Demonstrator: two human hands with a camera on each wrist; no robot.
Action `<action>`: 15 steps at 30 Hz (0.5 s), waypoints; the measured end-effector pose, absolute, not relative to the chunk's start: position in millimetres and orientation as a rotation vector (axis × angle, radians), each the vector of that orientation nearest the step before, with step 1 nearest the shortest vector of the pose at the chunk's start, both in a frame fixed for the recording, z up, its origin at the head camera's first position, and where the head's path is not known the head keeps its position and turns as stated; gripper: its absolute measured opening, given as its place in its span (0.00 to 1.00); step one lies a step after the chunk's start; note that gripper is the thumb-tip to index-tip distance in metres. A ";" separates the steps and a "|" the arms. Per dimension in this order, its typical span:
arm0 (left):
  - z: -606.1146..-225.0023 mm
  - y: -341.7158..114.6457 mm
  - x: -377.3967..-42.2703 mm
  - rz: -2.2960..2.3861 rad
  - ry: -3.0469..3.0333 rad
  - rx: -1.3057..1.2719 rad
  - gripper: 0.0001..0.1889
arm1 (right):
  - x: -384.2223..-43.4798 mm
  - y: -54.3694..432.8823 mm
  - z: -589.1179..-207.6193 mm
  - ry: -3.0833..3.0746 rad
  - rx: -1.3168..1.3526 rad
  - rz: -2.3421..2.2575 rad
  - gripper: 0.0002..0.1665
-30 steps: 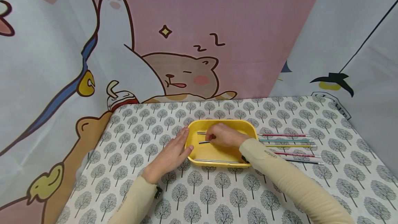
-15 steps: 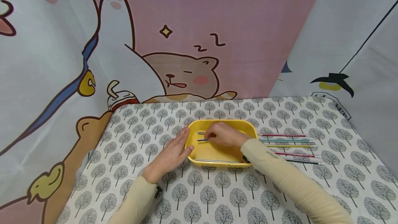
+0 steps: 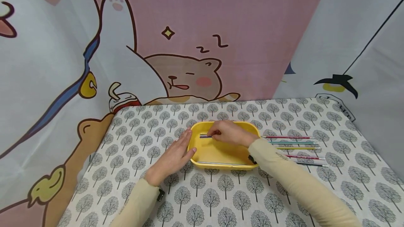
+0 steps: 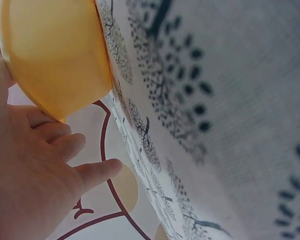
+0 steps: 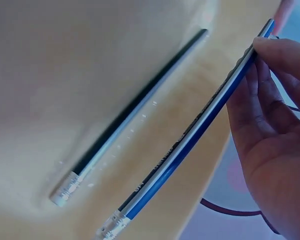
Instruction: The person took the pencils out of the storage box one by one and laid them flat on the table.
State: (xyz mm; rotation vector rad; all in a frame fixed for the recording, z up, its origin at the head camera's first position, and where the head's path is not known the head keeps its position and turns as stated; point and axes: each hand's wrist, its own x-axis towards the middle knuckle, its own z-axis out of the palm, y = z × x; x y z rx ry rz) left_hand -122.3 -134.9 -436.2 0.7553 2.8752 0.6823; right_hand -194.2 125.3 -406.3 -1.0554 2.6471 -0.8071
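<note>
A yellow tray [image 3: 217, 153] stands on the cloth-covered table. My right hand [image 3: 228, 131] is over its far part and pinches a pencil [image 5: 190, 135] with blue, silver and black sides between thumb and fingertips. In the head view its end lies close beside another pencil at the far side; I cannot tell whether they touch. A dark pencil [image 5: 135, 107] lies on the tray floor in the right wrist view. One more pencil [image 3: 221, 163] runs along the tray's near side. My left hand [image 3: 176, 153] rests against the tray's left rim, fingers extended and thumb at the edge.
Right of the tray, several pencils lie in a spread row, including a red pencil [image 3: 290, 137], a yellow pencil [image 3: 296, 148] and a dark pencil [image 3: 312, 164]. The right sleeve [image 3: 284, 167] passes over part of that row. A printed cloth wall [image 3: 252, 45] rises behind the table.
My right hand has carried its pencil toward the tray's far side, closing the gap to the pencil there. The left hand and tray have stayed in place.
</note>
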 end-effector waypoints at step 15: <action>-438.8 -134.5 -123.2 0.685 2.882 0.739 0.39 | -184.8 132.9 -378.9 2.696 -1.103 -0.922 0.10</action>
